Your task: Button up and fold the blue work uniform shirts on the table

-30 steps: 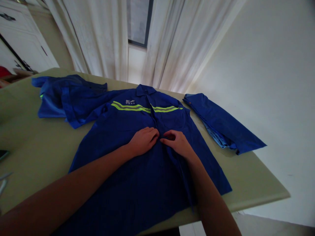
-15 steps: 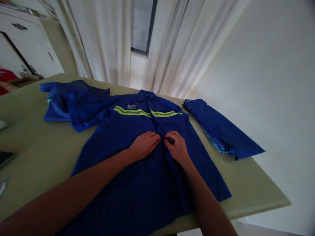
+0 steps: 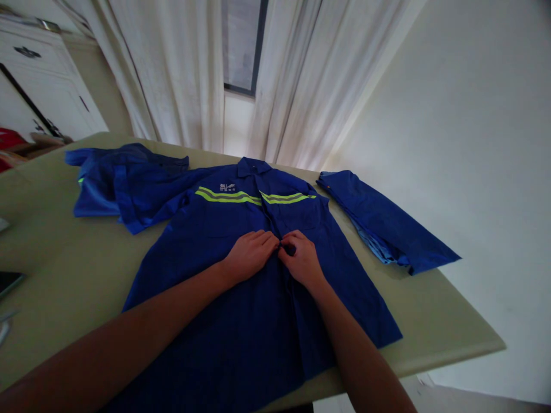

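Note:
A blue work jacket (image 3: 224, 252) with a yellow-green and grey reflective band and a white chest logo lies front up, its collar at the far end. Halfway down its front opening, my left hand (image 3: 253, 252) is closed on the placket edge. My right hand (image 3: 300, 257) pinches the facing edge, thumb and forefinger curled together. The fingertips of both hands nearly meet. Whatever small part of the placket sits between them is hidden.
The pale green table (image 3: 64, 275) carries a crumpled blue garment (image 3: 124, 183) at left and a folded blue garment (image 3: 383, 218) at right. A dark phone-like object (image 3: 9, 281) lies at the left edge. Behind are curtains (image 3: 181, 74) and a white cabinet (image 3: 47, 80).
My right hand has moved slightly left, so its fingertips are now closer to my left hand at the placket. The whole view has shifted a little.

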Demonstrator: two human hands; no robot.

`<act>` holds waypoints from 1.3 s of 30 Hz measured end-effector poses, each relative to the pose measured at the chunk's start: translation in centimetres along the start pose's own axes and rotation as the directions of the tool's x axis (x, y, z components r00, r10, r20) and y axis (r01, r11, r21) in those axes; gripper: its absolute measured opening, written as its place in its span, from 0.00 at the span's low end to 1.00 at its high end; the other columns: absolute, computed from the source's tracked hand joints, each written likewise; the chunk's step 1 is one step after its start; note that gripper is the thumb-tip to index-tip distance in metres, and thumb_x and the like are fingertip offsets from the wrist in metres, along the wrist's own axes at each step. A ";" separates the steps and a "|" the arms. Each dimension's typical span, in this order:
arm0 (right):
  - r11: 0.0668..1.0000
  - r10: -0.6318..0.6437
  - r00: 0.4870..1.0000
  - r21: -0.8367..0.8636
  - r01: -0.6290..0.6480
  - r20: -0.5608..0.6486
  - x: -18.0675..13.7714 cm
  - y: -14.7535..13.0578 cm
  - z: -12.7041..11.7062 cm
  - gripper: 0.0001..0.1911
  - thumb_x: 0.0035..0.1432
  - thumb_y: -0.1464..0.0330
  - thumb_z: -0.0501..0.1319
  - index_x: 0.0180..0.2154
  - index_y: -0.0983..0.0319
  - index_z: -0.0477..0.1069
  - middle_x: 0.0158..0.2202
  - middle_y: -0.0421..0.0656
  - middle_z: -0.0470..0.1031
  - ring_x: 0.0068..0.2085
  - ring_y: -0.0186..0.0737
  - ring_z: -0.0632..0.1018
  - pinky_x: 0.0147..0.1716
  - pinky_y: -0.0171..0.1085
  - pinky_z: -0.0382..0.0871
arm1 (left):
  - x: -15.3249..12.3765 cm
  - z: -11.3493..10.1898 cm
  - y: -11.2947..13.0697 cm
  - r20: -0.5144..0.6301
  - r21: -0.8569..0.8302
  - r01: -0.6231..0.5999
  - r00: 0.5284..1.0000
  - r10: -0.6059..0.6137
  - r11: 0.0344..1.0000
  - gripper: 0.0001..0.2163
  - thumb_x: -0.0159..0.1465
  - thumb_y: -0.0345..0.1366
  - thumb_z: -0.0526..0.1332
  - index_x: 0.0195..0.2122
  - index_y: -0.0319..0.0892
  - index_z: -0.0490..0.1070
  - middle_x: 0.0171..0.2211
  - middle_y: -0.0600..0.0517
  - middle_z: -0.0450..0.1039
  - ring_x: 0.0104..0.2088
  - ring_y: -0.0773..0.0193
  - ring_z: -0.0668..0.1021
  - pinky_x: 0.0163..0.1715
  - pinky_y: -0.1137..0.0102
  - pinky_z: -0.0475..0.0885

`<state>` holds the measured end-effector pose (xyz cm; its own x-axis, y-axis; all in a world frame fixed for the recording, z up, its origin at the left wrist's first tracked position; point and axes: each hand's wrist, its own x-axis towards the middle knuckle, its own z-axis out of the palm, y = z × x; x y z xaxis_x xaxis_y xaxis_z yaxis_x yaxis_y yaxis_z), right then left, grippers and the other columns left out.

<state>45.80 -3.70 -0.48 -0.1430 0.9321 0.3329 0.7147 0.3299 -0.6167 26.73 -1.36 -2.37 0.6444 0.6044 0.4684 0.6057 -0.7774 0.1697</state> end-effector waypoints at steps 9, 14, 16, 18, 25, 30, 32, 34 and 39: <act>0.987 0.031 0.999 0.157 -0.027 -0.020 0.0 -0.2 0.2 0.06 0.57 0.72 0.64 0.33 0.60 0.80 0.41 0.44 0.79 0.39 0.38 0.80 0.36 0.35 0.72 | 0.3 -0.2 0.6 0.023 -0.106 0.165 0.986 -0.163 0.981 0.07 0.73 0.31 0.53 0.43 0.43 0.70 0.39 0.48 0.75 0.41 0.57 0.75 0.45 0.63 0.71; 0.971 0.087 0.996 0.224 -0.089 0.020 0.2 0.4 0.0 0.12 0.62 0.69 0.60 0.30 0.59 0.81 0.40 0.44 0.81 0.38 0.38 0.80 0.40 0.37 0.73 | 0.6 0.1 0.6 0.033 -0.359 0.298 0.951 -0.307 0.885 0.04 0.70 0.32 0.56 0.41 0.44 0.70 0.37 0.51 0.76 0.39 0.59 0.78 0.44 0.64 0.72; 0.958 0.107 0.993 0.261 -0.117 0.052 0.3 0.9 0.1 0.09 0.59 0.69 0.62 0.32 0.60 0.82 0.40 0.45 0.81 0.36 0.38 0.81 0.38 0.36 0.73 | 0.6 0.4 0.3 0.048 -0.431 0.317 0.943 -0.329 0.845 0.03 0.69 0.33 0.58 0.40 0.45 0.71 0.37 0.52 0.77 0.38 0.60 0.79 0.43 0.65 0.72; 0.945 0.119 0.990 0.296 -0.136 0.073 0.4 1.5 0.2 0.06 0.56 0.69 0.65 0.34 0.61 0.82 0.41 0.45 0.81 0.35 0.37 0.80 0.36 0.36 0.74 | 0.6 0.5 0.0 0.075 -0.479 0.337 0.936 -0.345 0.811 0.03 0.68 0.34 0.59 0.40 0.45 0.73 0.37 0.53 0.78 0.37 0.61 0.80 0.41 0.66 0.73; 0.977 0.066 0.998 0.200 -0.069 0.022 0.2 1.3 0.3 0.03 0.57 0.70 0.68 0.34 0.60 0.81 0.39 0.43 0.80 0.35 0.37 0.79 0.37 0.36 0.73 | 0.6 0.4 -0.2 0.101 -0.604 0.352 0.924 -0.369 0.715 0.04 0.64 0.33 0.61 0.40 0.44 0.74 0.34 0.53 0.80 0.34 0.62 0.81 0.37 0.67 0.74; 0.995 0.002 1.000 0.102 0.000 -0.019 -0.1 0.3 0.4 0.04 0.58 0.73 0.66 0.34 0.60 0.80 0.38 0.43 0.78 0.33 0.36 0.77 0.35 0.35 0.72 | 0.5 0.3 -0.2 0.097 -0.650 0.356 0.915 -0.392 0.671 0.07 0.65 0.40 0.63 0.41 0.44 0.74 0.34 0.53 0.81 0.34 0.61 0.82 0.36 0.67 0.75; 0.998 -0.019 1.000 0.055 0.020 -0.025 -0.2 0.1 0.5 0.05 0.58 0.73 0.65 0.35 0.59 0.79 0.37 0.42 0.77 0.33 0.35 0.77 0.34 0.35 0.71 | 0.6 0.5 -0.5 0.122 -0.680 0.388 0.897 -0.425 0.623 0.08 0.65 0.42 0.64 0.40 0.44 0.73 0.34 0.52 0.81 0.34 0.60 0.82 0.36 0.66 0.75; 0.999 -0.036 0.999 0.009 0.036 -0.025 -0.3 -0.1 0.5 0.04 0.60 0.72 0.65 0.35 0.58 0.80 0.37 0.41 0.76 0.33 0.36 0.77 0.34 0.35 0.70 | 0.8 0.7 -0.9 0.152 -0.713 0.413 0.880 -0.450 0.567 0.08 0.64 0.40 0.64 0.40 0.43 0.72 0.33 0.52 0.81 0.33 0.60 0.82 0.35 0.66 0.75; 0.989 -0.129 0.992 -0.071 0.127 -0.016 -0.3 -0.1 0.0 0.06 0.61 0.72 0.64 0.39 0.56 0.80 0.42 0.43 0.76 0.40 0.38 0.78 0.40 0.35 0.72 | 1.2 1.3 -2.0 0.226 -0.768 0.447 0.859 -0.460 0.458 0.09 0.61 0.37 0.64 0.41 0.42 0.70 0.32 0.52 0.81 0.33 0.60 0.82 0.34 0.67 0.73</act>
<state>45.73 -4.02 -0.54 -0.2230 0.8792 0.4210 0.7377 0.4345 -0.5168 26.89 1.15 -3.27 0.3799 0.9161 0.1283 0.2075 -0.2196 0.9533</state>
